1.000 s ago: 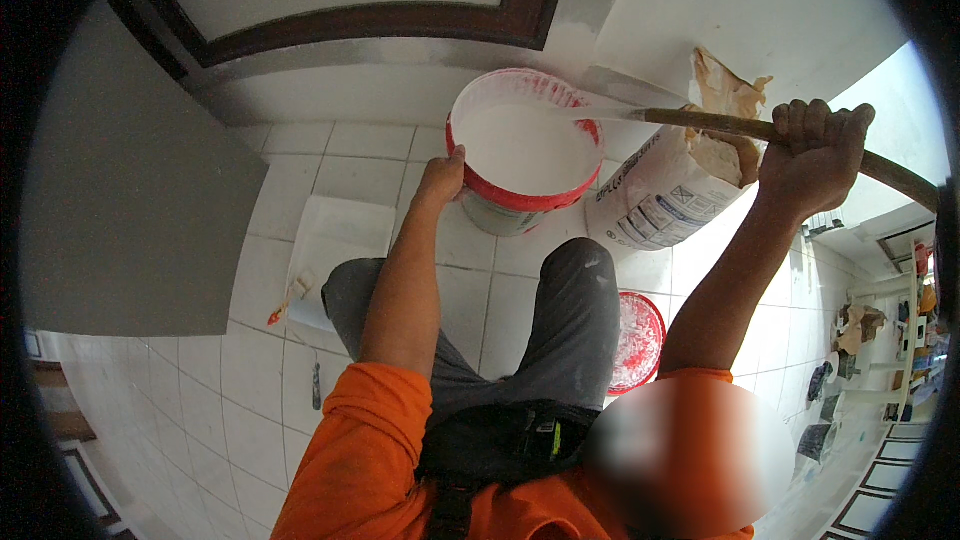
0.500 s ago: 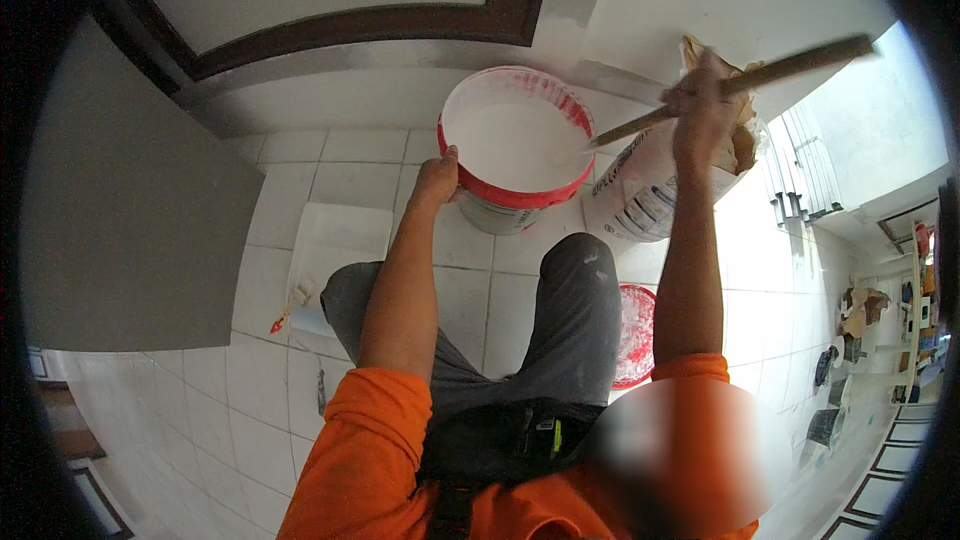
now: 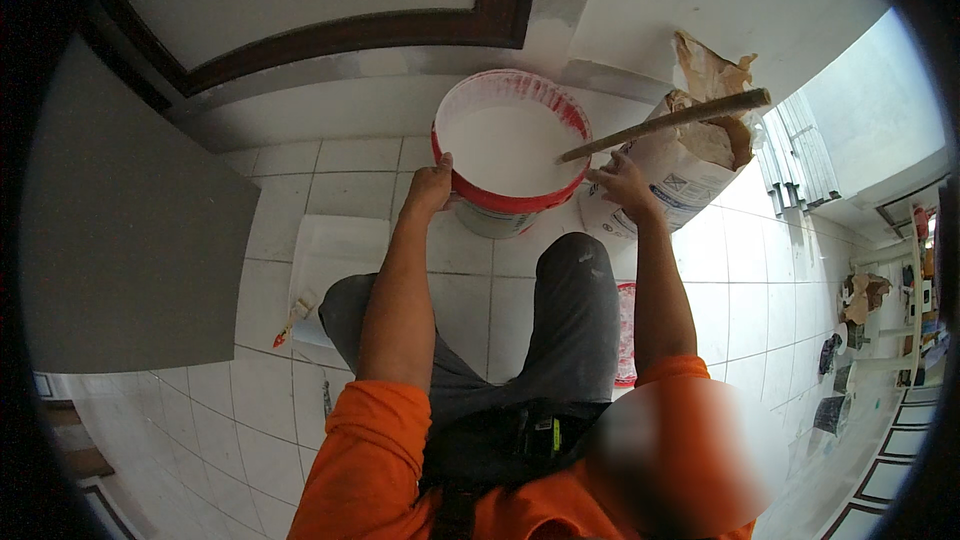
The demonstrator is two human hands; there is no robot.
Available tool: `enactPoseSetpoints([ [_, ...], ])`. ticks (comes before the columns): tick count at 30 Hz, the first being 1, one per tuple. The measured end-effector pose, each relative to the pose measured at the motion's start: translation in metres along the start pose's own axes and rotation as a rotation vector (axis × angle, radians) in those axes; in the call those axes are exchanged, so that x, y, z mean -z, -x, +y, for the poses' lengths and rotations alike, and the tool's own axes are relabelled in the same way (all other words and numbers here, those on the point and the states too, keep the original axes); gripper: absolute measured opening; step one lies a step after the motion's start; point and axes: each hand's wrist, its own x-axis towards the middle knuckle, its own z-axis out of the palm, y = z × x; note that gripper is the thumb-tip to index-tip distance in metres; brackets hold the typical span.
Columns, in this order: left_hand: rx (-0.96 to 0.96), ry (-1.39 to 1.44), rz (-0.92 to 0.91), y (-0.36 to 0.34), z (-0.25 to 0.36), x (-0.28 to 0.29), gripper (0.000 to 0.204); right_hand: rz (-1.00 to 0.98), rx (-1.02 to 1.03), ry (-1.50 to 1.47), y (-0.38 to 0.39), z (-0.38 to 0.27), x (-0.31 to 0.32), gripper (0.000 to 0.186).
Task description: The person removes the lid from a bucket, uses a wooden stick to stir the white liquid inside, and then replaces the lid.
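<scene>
A bucket (image 3: 500,202) with a red rim stands on the tiles in front of me, filled with a smooth white mixture (image 3: 510,145). My left hand (image 3: 432,187) grips its left side, thumb up at the rim and fingers partly hidden. A wooden stick (image 3: 665,124) slants out of the mixture over the right rim, held by neither hand. Just below the stick, my right hand (image 3: 625,185) is at the bucket's right rim, fingers apart; whether they touch it I cannot tell. Beside it stands an opened paper sack (image 3: 690,175) with a torn brown top.
A white tray (image 3: 340,240) lies left of my knee, with a paintbrush (image 3: 296,318) by its near end. A red-rimmed lid (image 3: 626,335) is partly hidden by my right leg. Walls rise behind the bucket, a grey panel (image 3: 140,230) stands left, and metal profiles (image 3: 800,160) lie right.
My right hand has let go of the stick and come down to the bucket's right rim. The stick now rests tilted in the bucket. My left hand keeps its hold.
</scene>
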Motion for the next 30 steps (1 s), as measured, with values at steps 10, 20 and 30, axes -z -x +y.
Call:
enactPoseSetpoints([
  [10,0.002,0.004,-0.065,-0.007,-0.003,-0.002,0.070,0.004,-0.254,-0.688,0.002,0.036,-0.045,0.058],
  [20,0.110,0.315,-0.002,0.002,-0.009,-0.022,0.071,0.129,-0.353,-0.632,0.003,0.040,-0.065,0.069],
  [30,0.167,0.190,0.021,0.017,-0.019,-0.036,0.081,0.152,-0.229,-0.776,0.028,0.044,-0.080,0.062],
])
